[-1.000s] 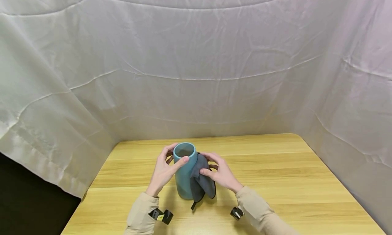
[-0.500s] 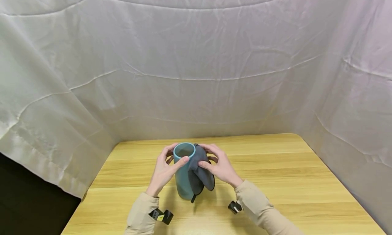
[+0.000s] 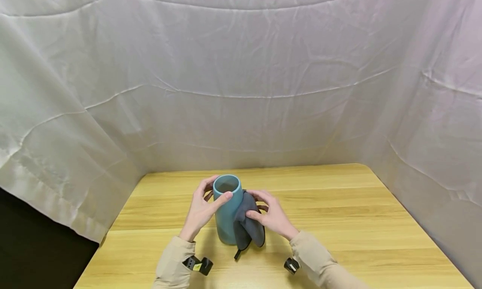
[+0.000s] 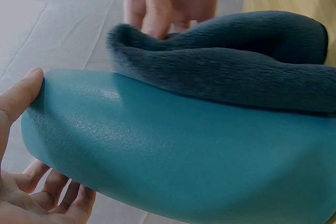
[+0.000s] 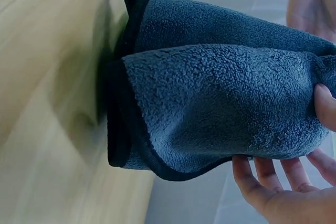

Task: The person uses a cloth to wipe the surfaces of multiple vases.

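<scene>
half a second ago the cloth (image 3: 247,220) sits higher on the vase (image 3: 226,224), its top near the rim; now it is lower, slid toward 6 o'clock with the right hand (image 3: 273,216), close to where it is a second ago. the vase and the left hand (image 3: 201,210) show no clear shift. i take it as an up-and-down rub of the vase wall, the left hand steadying.

both hands are busy: the left holds the vase from 9 o'clock, thumb at the rim; the right grips the cloth from 3 o'clock, thumb on its near face, fingers behind. the vase stands upright, mouth up; the cloth lies against it at 4 o'clock, folded, its loop (image 3: 237,254) hanging at 7 o'clock.

the bench (image 3: 361,222) is pale striped wood, the vase toward 9 o'clock of its middle. grey creased curtains (image 3: 263,126) rise at 12 o'clock and along both sides; a black patch (image 3: 41,247) shows at 8 o'clock.
</scene>
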Tool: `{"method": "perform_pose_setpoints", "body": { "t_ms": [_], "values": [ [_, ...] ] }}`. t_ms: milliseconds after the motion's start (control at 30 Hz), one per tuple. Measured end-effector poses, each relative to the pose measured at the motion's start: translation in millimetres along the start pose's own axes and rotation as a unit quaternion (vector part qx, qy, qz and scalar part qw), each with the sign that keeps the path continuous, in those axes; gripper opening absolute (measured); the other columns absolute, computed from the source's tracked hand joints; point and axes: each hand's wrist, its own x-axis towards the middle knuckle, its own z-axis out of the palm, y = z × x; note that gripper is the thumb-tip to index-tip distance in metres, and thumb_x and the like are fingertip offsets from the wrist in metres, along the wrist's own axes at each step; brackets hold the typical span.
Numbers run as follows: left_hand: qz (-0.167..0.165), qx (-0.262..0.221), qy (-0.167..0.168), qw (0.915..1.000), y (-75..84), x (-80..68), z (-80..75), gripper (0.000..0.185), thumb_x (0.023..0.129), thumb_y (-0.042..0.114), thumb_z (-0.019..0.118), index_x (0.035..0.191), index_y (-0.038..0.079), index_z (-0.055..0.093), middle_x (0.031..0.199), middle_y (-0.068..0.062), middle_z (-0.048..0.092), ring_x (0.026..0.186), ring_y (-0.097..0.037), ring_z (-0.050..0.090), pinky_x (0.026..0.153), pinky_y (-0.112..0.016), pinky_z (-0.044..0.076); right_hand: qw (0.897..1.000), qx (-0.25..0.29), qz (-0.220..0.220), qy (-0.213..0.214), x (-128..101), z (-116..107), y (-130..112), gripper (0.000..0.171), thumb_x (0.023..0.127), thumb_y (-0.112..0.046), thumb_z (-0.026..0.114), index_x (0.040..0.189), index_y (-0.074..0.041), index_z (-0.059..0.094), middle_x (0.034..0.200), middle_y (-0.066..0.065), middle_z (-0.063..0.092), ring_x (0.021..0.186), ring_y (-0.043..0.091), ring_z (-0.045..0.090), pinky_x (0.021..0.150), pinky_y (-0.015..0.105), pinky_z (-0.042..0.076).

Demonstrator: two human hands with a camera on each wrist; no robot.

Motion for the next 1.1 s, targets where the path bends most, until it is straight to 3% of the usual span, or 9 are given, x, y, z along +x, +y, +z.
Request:
{"method": "perform_pose_setpoints", "body": {
  "t_ms": [233, 633, 1100],
  "values": [
    [-0.002, 0.002, 0.002, 1.0000, 0.4, -0.8, 0.0, 0.059, 0.085, 0.020, 0.081, 0.137, 0.016, 0.056, 0.130, -0.008, 0.059, 0.123, -0.025, 0.052, 0.118, -0.055, 0.038, 1.000, 0.001, 0.007, 0.000, -1, 1, -1, 0.055, 0.089, -0.016, 0.077, 0.140, -0.009, 0.057, 0.126, 0.015, 0.061, 0.116, 0.030, 0.059, 0.097, 0.040, 0.056],
    [-0.001, 0.001, 0.004, 1.0000, 0.6, -0.4, 0.6, 0.059, 0.085, 0.020, 0.081, 0.137, 0.016, 0.056, 0.130, -0.009, 0.059, 0.121, -0.025, 0.053, 0.117, -0.054, 0.039, 0.999, 0.013, -0.050, 0.017, 16, -7, -25, 0.052, 0.091, -0.011, 0.074, 0.140, -0.011, 0.057, 0.125, 0.015, 0.060, 0.116, 0.030, 0.058, 0.096, 0.042, 0.056],
    [-0.003, 0.003, 0.005, 1.0000, 0.3, -0.5, 0.7, 0.059, 0.084, 0.021, 0.082, 0.136, 0.016, 0.056, 0.130, -0.008, 0.060, 0.122, -0.025, 0.053, 0.117, -0.054, 0.039, 1.000, -0.002, -0.003, 0.001, 2, -2, -3, 0.054, 0.089, -0.014, 0.077, 0.139, -0.008, 0.058, 0.126, 0.015, 0.061, 0.115, 0.029, 0.059, 0.096, 0.039, 0.058]
  ]
}}
